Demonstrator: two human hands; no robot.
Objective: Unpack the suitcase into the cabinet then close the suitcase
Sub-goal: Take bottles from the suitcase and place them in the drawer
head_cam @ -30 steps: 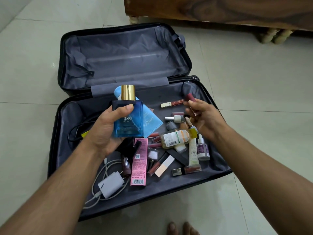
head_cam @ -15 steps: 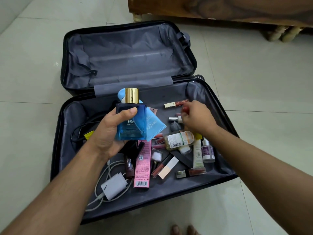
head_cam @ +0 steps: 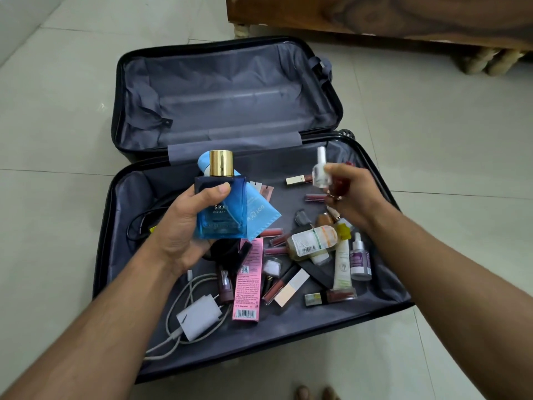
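Head view: a black hard-shell suitcase (head_cam: 115,226) lies open on glossy floor tiles (head_cam: 57,111), its grey lining creased. The left hand (head_cam: 184,235) grips a square blue glass perfume (head_cam: 220,209) with a gold cylindrical cap, plus a soft blue tube (head_cam: 259,217) behind it. The right hand (head_cam: 352,192) pinches a small clear bottle (head_cam: 320,174) and some dark red items. Lip glosses, a pink box (head_cam: 248,281) and a white charger (head_cam: 199,317) lie in the near half. A carved wooden cabinet (head_cam: 375,15) stands beyond.
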